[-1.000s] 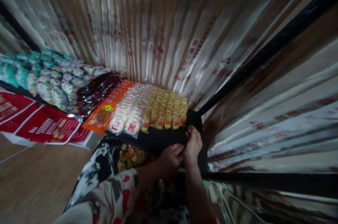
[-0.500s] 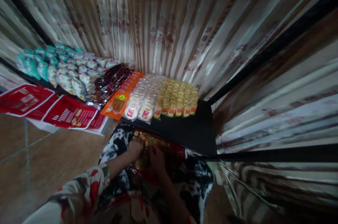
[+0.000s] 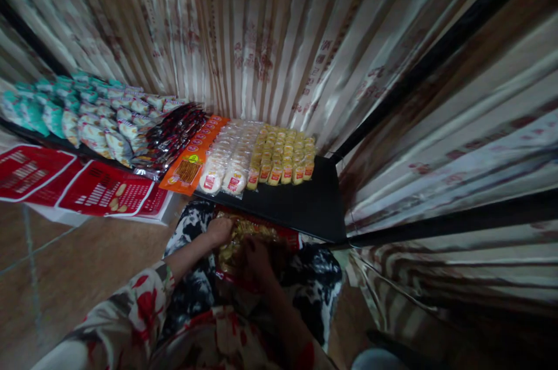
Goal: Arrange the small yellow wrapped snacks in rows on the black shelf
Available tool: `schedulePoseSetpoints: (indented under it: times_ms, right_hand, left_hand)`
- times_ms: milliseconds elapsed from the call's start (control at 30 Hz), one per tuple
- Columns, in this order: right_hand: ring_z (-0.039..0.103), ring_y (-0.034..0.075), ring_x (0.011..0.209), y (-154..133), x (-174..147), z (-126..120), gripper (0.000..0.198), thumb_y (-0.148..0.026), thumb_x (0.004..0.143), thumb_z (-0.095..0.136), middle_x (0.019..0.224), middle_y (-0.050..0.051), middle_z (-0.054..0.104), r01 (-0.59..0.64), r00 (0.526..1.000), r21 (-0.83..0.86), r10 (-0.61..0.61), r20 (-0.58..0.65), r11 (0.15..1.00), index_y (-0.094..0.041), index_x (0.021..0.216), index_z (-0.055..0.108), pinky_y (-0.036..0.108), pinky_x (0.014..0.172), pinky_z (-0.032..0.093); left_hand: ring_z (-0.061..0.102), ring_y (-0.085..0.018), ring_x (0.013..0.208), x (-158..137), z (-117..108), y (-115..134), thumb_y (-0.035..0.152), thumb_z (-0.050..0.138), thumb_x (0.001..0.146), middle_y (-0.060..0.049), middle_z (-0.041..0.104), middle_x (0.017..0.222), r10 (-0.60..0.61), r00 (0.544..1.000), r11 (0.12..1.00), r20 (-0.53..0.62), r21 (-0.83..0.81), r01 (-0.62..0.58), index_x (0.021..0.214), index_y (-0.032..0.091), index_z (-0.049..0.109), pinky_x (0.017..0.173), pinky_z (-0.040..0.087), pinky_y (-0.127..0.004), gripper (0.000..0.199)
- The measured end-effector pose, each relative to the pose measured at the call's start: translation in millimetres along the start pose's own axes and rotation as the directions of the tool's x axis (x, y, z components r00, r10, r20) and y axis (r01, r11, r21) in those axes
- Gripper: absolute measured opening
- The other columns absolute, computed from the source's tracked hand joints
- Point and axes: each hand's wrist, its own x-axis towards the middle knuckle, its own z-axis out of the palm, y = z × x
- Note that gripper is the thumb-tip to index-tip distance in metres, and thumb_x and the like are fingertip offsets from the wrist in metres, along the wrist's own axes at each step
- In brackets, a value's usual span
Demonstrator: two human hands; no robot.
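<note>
A red snack bag (image 3: 288, 236) with shiny gold packets (image 3: 248, 230) showing in it lies across my lap. My left hand (image 3: 221, 230) is closed at the bag's left upper edge, its fingers curled over the film. Bent down onto the gold packets, my right hand (image 3: 257, 257) has its fingers drawn together; what is between them is too dark to make out. Just beyond the bag, yellow-wrapped snacks (image 3: 283, 155) stand in rows, beside clear-wrapped round white crackers (image 3: 235, 178).
The snacks stand on a black shelf (image 3: 300, 207). An orange packet (image 3: 192, 161), dark red packets (image 3: 170, 137), white packets (image 3: 122, 126) and green packets (image 3: 52, 108) line its left part. Red-printed boxes (image 3: 108, 190) sit below. Striped curtains (image 3: 261, 39) and black poles (image 3: 436, 68) surround it.
The view has shifted slightly, so the shelf sits further left. My left hand has moved up along the bag's edge, and more of the gold packets shows between my hands.
</note>
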Motion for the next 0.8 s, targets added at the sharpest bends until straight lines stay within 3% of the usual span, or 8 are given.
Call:
schedulePoseSetpoints:
  times_ms: [133,233,367,500,667,800]
  right_hand:
    - [0.062,0.022,0.096,-4.3,-7.6,-7.6,0.031,-0.033,0.073,0.053,0.101,0.009,0.068,-0.013,1.0,0.131,0.011,0.017,0.991,-0.018,0.097,0.065,0.036,0.088,0.045]
    - [0.063,0.023,0.092,-14.1,-16.6,-17.1,0.038,-0.039,0.072,0.055,0.098,0.007,0.069,-0.028,0.998,0.235,0.013,0.068,0.972,-0.018,0.102,0.062,0.037,0.083,0.047]
    - [0.064,0.022,0.081,-27.6,-25.4,-31.5,0.04,-0.043,0.071,0.055,0.09,0.006,0.07,-0.054,0.994,0.378,0.014,0.108,0.924,-0.018,0.101,0.061,0.034,0.072,0.049]
    - [0.064,0.021,0.073,-35.4,-25.0,-44.3,0.036,-0.042,0.066,0.059,0.079,0.003,0.069,-0.088,0.995,0.438,0.096,0.003,0.895,-0.02,0.095,0.062,0.032,0.064,0.049]
    - [0.062,0.02,0.071,-42.6,-18.5,-61.8,0.039,-0.044,0.055,0.068,0.078,0.004,0.069,-0.042,0.979,0.548,0.144,-0.145,0.836,-0.019,0.085,0.062,0.029,0.06,0.047]
    - [0.06,0.015,0.062,-47.0,-17.0,-76.5,0.045,-0.046,0.055,0.07,0.077,0.003,0.068,-0.045,0.973,0.597,0.17,-0.153,0.801,-0.018,0.09,0.061,0.024,0.054,0.045]
  left_hand:
    - [0.06,-0.022,0.095,-3.3,-11.5,9.4,0.021,0.052,0.076,-0.01,0.067,0.096,-0.033,0.995,0.979,-0.095,-0.204,0.012,0.09,0.018,0.065,0.083,0.043,-0.03,0.019]
    - [0.062,-0.017,0.082,-4.2,-10.4,16.2,0.023,0.054,0.076,-0.005,0.068,0.083,-0.097,0.987,0.917,-0.127,-0.398,0.039,0.082,0.018,0.065,0.074,0.044,-0.024,0.013]
    - [0.059,-0.012,0.064,-3.5,-3.1,24.5,0.023,0.057,0.075,0.0,0.064,0.064,-0.208,0.97,0.761,-0.124,-0.644,0.081,0.073,0.016,0.061,0.059,0.043,-0.02,0.009]
    - [0.054,-0.009,0.05,-6.8,-1.4,36.0,0.022,0.053,0.078,0.002,0.057,0.054,-0.269,0.96,0.551,-0.081,-0.83,0.084,0.068,0.015,0.056,0.051,0.042,-0.018,0.013]
    - [0.055,-0.008,0.05,-15.9,-8.1,55.1,0.026,0.058,0.077,0.003,0.057,0.054,-0.246,0.969,0.33,-0.035,-0.943,0.05,0.065,0.015,0.052,0.053,0.046,-0.019,0.018]
    - [0.056,-0.008,0.049,-18.1,-15.1,67.7,0.029,0.061,0.074,0.002,0.059,0.054,-0.213,0.977,0.256,-0.016,-0.966,0.04,0.071,0.014,0.053,0.049,0.044,-0.018,0.017]
